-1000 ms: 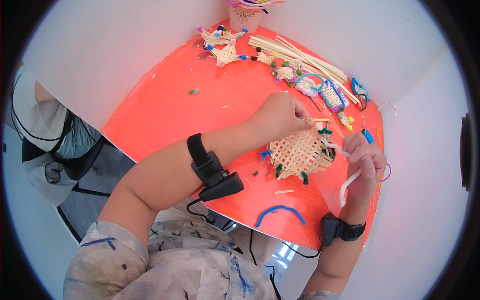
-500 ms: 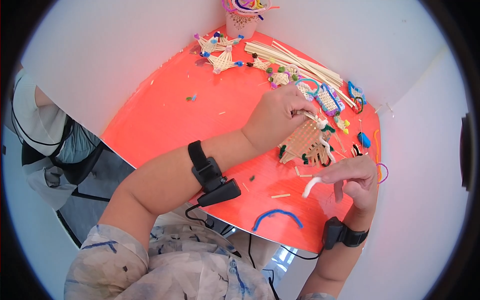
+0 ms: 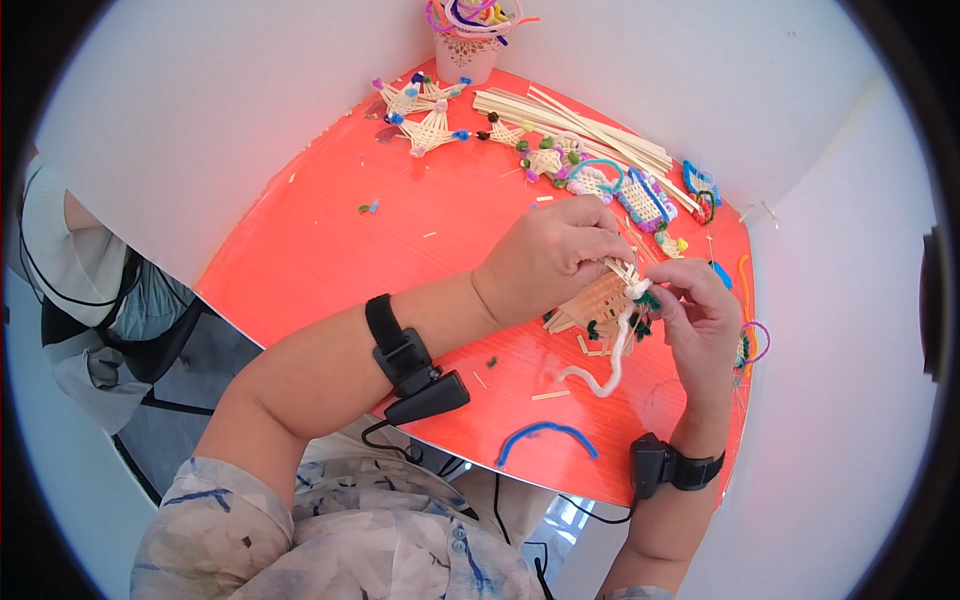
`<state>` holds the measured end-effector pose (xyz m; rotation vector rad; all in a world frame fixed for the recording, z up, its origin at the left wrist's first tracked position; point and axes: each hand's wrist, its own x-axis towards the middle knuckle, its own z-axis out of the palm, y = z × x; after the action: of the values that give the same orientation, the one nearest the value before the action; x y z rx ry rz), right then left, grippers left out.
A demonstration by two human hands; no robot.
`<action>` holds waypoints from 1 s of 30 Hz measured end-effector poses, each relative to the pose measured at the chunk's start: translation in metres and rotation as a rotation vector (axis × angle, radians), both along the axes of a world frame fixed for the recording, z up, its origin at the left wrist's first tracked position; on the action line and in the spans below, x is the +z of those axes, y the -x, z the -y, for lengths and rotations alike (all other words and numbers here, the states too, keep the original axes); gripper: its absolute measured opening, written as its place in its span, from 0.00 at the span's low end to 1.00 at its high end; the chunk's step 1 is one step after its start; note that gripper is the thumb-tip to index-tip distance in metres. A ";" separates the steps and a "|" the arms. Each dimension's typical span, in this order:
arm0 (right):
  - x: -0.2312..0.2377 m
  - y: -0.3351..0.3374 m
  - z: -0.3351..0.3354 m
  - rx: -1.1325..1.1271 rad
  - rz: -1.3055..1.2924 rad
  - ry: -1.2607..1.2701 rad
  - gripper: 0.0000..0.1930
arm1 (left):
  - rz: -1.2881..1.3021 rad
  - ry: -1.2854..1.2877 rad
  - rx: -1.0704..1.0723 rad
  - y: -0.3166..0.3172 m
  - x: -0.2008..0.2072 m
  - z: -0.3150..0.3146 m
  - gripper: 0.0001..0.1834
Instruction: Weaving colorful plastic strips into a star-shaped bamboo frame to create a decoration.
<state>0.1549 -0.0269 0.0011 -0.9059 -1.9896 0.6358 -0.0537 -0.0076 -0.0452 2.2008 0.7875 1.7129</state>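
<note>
A small piece woven from flat pale strips hangs above the table, its ends bound with dark green pipe cleaner. My left hand pinches the bunched strip ends at its upper corner. A white pipe cleaner is wrapped round that corner, and its long tail curls down loose towards me. My right hand is closed at the wrap from the right, thumb and forefinger pinching the white pipe cleaner beside the green binding. The exact grip between those fingertips is partly hidden.
Finished woven stars and other small woven pieces line the far side, near a stack of pale strips. A cup of pipe cleaners stands behind. A blue pipe cleaner lies nearest me. White partitions border the red table.
My right hand has moved up and left to the woven piece's corner. It has let go of the white tail, which now hangs loose. My left hand keeps its hold.
</note>
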 end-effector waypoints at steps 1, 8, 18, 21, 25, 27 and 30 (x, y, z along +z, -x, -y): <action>0.001 -0.001 0.001 -0.001 0.000 0.001 0.08 | -0.005 0.012 0.000 -0.001 -0.001 0.000 0.14; -0.001 0.004 0.004 -0.041 0.048 0.186 0.04 | 0.013 0.215 -0.092 -0.002 0.001 -0.001 0.09; -0.015 -0.004 -0.009 0.067 -0.100 0.287 0.05 | 0.010 0.749 -0.322 0.001 0.004 -0.004 0.08; -0.016 -0.003 -0.009 0.017 -0.023 0.234 0.05 | 0.062 0.774 -0.371 0.000 0.004 -0.003 0.09; -0.015 -0.004 -0.011 0.108 -0.131 0.399 0.05 | 0.010 0.877 -0.323 0.001 0.005 -0.002 0.10; -0.019 -0.007 -0.016 0.063 -0.179 0.513 0.05 | 0.018 0.864 -0.308 0.002 0.006 -0.002 0.10; -0.024 -0.009 -0.018 0.067 -0.212 0.539 0.06 | 0.001 0.883 -0.292 0.004 0.008 -0.001 0.10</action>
<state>0.1643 -0.0088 -0.0229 -1.0326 -1.6873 1.2902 -0.0574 -0.0064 -0.0372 1.5864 0.9258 0.9451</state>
